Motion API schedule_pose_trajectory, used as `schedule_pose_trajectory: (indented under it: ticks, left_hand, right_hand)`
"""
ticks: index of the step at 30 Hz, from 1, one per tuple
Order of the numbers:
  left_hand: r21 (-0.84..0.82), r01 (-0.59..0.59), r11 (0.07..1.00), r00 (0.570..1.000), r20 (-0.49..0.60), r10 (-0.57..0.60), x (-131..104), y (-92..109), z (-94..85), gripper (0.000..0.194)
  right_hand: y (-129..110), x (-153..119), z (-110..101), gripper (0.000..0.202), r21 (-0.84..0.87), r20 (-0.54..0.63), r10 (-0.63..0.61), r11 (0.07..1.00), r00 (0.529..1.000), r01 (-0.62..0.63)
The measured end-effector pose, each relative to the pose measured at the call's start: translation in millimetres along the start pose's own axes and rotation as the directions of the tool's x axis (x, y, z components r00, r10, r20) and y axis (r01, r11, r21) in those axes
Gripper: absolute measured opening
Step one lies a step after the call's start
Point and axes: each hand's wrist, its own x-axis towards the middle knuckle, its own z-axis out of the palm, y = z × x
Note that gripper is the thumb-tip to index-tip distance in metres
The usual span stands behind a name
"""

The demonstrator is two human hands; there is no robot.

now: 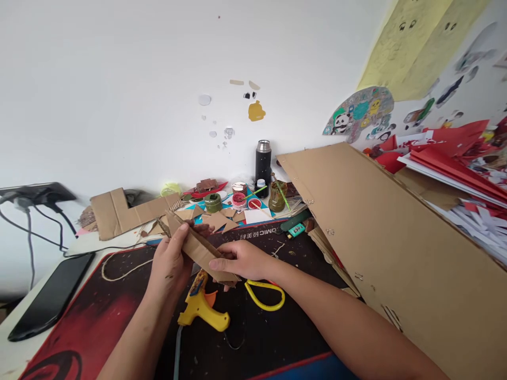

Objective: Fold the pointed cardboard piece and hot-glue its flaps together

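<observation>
Both hands hold a folded strip of brown cardboard (200, 250) above the dark desk mat. My left hand (170, 258) grips its upper left end, thumb on the near face. At the lower right end, my right hand (241, 258) pinches the cardboard with the thumb in front and fingers partly hidden behind. Just below lies a yellow glue gun (204, 311) with an orange trigger and a grey cord. A yellow loop handle (273, 306) rests under my right wrist; the rest of that tool is hidden.
Cardboard scraps (216, 220), paint jars (213, 202) and a black thermos (263, 163) stand along the wall. A large cardboard sheet (388, 237) leans at right, near papers (455, 169). At left lie a phone (51, 295), a power strip (39, 195) and string (127, 273).
</observation>
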Motion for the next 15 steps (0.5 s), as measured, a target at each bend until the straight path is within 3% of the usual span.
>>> schedule_pose_trajectory:
  ticks: [5, 10, 13, 15]
  left_hand:
    - [0.021, -0.018, 1.0, 1.0, -0.005, 0.018, -0.4, -2.1, 0.5, 0.043]
    - [0.055, 0.118, 0.992, 0.977, 0.171, -0.125, -8.2, -3.0, 2.3, 0.065]
    - [0.151, 0.166, 0.974, 0.944, 0.262, -0.201, -11.2, -3.4, 3.3, 0.063]
    - [0.188, 0.134, 0.973, 0.947, 0.266, -0.182, -11.0, -4.4, 2.8, 0.061]
  right_hand:
    - [3.7, 0.5, -0.2, 0.071, -0.028, 0.004, 0.001, 1.0, 1.0, -0.001]
    - [-0.5, 2.5, -2.5, 0.071, 0.002, -0.091, -0.038, 0.999, 0.995, 0.038]
    - [-2.9, 2.9, -4.3, 0.073, 0.033, -0.099, -0.048, 0.998, 0.994, 0.051]
    - [-3.6, 2.4, -4.6, 0.071, 0.042, -0.073, -0.05, 0.998, 0.996, 0.053]
